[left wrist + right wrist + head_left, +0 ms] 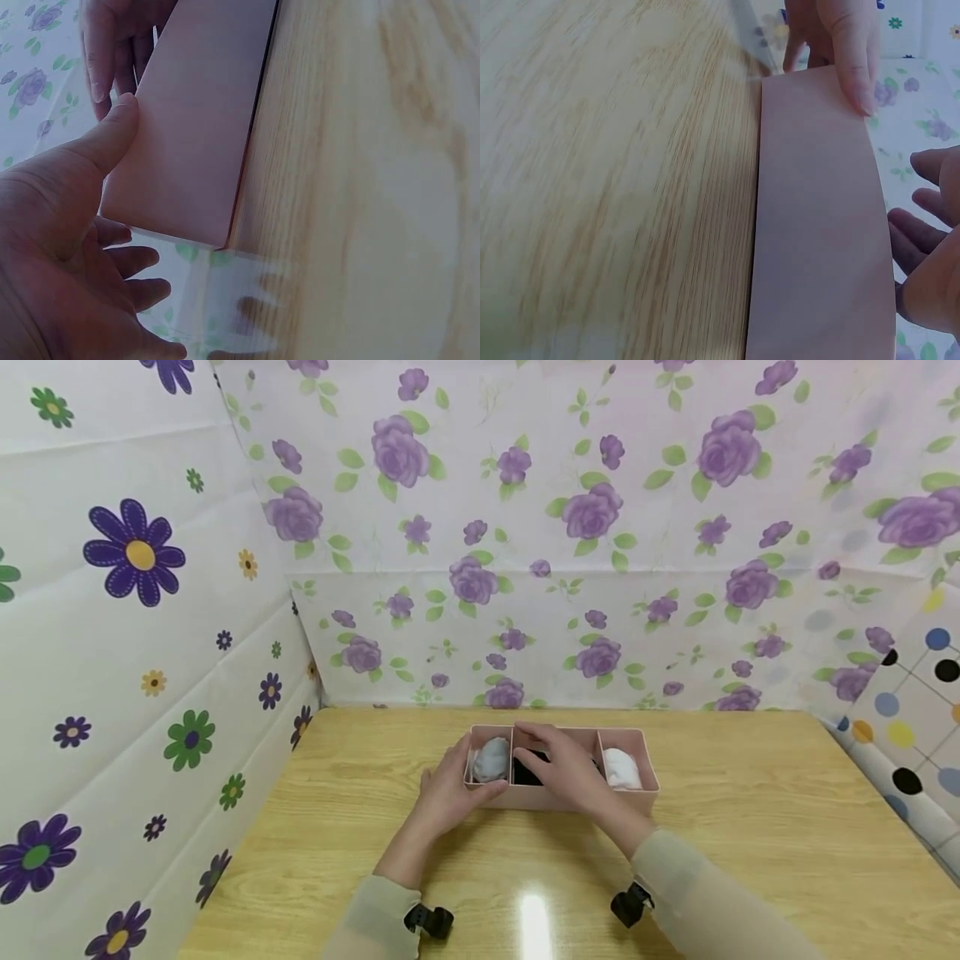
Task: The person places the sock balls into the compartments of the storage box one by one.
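Observation:
A pink box (525, 799) with three compartments lies crosswise on the table. In its left compartment sits a grey cloth bundle (491, 760); a white cloth bundle (621, 769) fills part of the right one. Something black (531, 768), apparently cloth, lies in the middle one, partly hidden under my right hand. My left hand (448, 791) is at the box's left end, its thumb touching the front rim and its other fingers extended past the end wall. Above the middle compartment, my right hand (564, 767) has loosely bent fingers spread apart, with nothing visibly held.
The wooden table (360, 752) extends around the box. Behind it hangs a flowered cloth wall (525, 635), with another patterned sheet (150, 710) on the left and a dotted one (900, 727) on the right. Each wrist wears a small black camera (429, 922).

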A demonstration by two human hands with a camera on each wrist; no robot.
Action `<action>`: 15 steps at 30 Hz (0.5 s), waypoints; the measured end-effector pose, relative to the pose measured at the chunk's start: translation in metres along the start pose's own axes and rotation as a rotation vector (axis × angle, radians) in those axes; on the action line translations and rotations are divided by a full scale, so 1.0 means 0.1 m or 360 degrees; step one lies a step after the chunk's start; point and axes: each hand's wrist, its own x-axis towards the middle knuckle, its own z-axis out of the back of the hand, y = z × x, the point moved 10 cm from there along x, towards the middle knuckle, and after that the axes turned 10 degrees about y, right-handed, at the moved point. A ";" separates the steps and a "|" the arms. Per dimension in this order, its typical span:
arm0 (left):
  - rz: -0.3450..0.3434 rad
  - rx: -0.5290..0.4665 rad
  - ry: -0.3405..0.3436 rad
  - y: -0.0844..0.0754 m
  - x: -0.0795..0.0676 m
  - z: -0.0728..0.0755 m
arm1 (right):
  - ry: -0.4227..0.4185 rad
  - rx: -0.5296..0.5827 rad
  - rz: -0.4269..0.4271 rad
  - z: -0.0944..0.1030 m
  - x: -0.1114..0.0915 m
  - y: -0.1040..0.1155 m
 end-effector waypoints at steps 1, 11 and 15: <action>-0.0003 -0.0001 -0.0002 0.00 0.00 0.00 | -0.0005 -0.0018 -0.0010 0.02 -0.01 -0.02; -0.0012 0.0035 0.0012 -0.05 -0.03 0.00 | -0.0187 -0.0314 0.0108 0.24 -0.21 0.00; 0.0012 0.0085 0.0006 -0.05 -0.04 0.03 | -0.0266 -0.0468 0.0160 0.29 -0.30 0.02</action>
